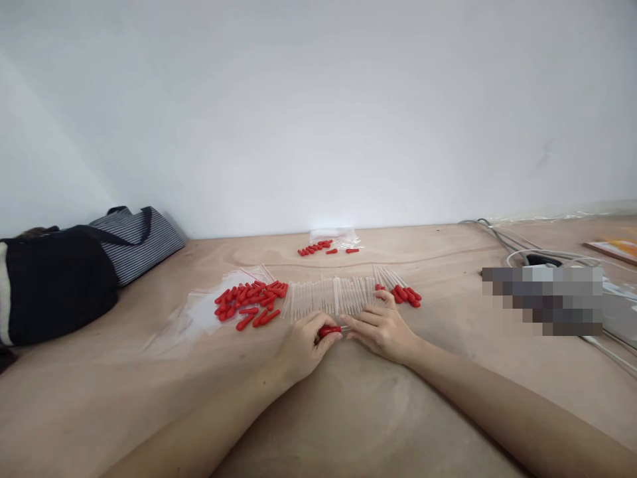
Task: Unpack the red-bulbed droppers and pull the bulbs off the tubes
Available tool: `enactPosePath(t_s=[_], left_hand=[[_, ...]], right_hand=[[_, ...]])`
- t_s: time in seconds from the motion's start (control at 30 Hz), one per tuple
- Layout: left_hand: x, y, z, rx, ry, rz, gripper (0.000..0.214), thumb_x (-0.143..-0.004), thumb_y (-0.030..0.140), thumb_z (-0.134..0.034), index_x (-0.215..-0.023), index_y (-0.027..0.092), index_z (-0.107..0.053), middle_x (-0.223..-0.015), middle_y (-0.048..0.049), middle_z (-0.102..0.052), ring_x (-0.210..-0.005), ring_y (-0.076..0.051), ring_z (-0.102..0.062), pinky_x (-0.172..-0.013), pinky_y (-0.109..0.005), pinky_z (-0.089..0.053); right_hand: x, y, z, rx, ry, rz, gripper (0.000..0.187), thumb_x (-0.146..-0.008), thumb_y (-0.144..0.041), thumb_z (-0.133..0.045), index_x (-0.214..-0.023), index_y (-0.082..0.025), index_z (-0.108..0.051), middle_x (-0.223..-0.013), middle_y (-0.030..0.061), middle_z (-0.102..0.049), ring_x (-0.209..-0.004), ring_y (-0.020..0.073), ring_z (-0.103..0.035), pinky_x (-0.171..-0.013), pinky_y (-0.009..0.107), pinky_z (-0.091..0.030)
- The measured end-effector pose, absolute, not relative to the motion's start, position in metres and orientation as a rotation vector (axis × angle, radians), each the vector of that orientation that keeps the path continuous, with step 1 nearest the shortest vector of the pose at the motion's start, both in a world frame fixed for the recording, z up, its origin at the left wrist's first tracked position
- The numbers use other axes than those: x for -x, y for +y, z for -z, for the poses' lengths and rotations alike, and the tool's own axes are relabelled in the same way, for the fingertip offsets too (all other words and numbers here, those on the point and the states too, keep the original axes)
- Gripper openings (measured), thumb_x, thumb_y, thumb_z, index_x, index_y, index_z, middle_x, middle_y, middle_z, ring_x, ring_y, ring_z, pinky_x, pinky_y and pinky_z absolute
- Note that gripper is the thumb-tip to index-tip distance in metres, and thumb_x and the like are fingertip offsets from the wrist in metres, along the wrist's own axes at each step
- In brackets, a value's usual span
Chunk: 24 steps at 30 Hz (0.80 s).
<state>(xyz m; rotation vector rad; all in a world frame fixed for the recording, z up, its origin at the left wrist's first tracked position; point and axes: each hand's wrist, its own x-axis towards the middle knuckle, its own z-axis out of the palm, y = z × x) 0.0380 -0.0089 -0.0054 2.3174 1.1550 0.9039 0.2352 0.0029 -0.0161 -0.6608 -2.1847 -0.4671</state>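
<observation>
My left hand (304, 342) is closed round a red rubber dropper bulb (329, 330), which lies roughly level just above the table. From the right, my right hand (385, 330) pinches a thin clear dropper tube (345, 328) whose end meets the bulb's mouth; how far it goes in is hidden. Behind both hands, a row of clear tubes (323, 295) lies side by side. Loose red bulbs (249, 299) are heaped to the left on clear plastic bags (199, 315). Beyond my right fingers lie several droppers with red bulbs (408, 295) fitted on tubes.
Near the wall, more red bulbs (311, 249) and tubes rest by a small clear bag (338, 236). A black bag (60, 285) and a striped bag (144, 242) stand at the left. Cables (502, 239) and a blurred-out object (547, 299) occupy the right side.
</observation>
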Motion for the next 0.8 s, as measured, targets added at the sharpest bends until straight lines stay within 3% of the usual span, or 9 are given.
enactPosePath(t_s=[0.17, 0.4, 0.8], left_hand=[[-0.036, -0.008, 0.009, -2.431, 1.080, -0.891, 0.012, -0.081, 0.023, -0.050, -0.071, 0.017, -0.052, -0.068, 0.0011, -0.050, -0.061, -0.011, -0.048, -0.058, -0.022, -0.039], [-0.038, -0.011, 0.000, -2.383, 1.092, -0.843, 0.018, -0.078, 0.015, -0.051, -0.061, 0.016, -0.044, -0.062, 0.0031, -0.046, -0.057, -0.010, -0.045, -0.054, -0.020, -0.035], [-0.025, -0.010, 0.002, -2.304, 1.187, -0.852, 0.016, -0.078, 0.019, -0.051, -0.063, 0.016, -0.049, -0.062, 0.0026, -0.049, -0.056, -0.010, -0.045, -0.053, -0.021, -0.036]], right_hand=[[-0.235, 0.002, 0.019, 0.620, -2.305, 0.319, 0.025, -0.088, -0.019, -0.038, -0.081, -0.016, -0.061, -0.053, -0.0045, -0.052, -0.049, 0.0062, -0.040, -0.073, 0.028, -0.026], [-0.236, -0.001, 0.016, 0.619, -2.298, 0.306, 0.027, -0.087, -0.019, -0.038, -0.073, -0.016, -0.061, -0.050, -0.0050, -0.048, -0.046, 0.0056, -0.035, -0.070, 0.029, -0.023], [-0.266, 0.002, 0.025, 0.742, -2.254, 0.205, 0.020, -0.086, -0.021, -0.042, -0.083, -0.017, -0.062, -0.055, -0.0020, -0.052, -0.051, 0.0088, -0.038, -0.067, 0.029, -0.029]])
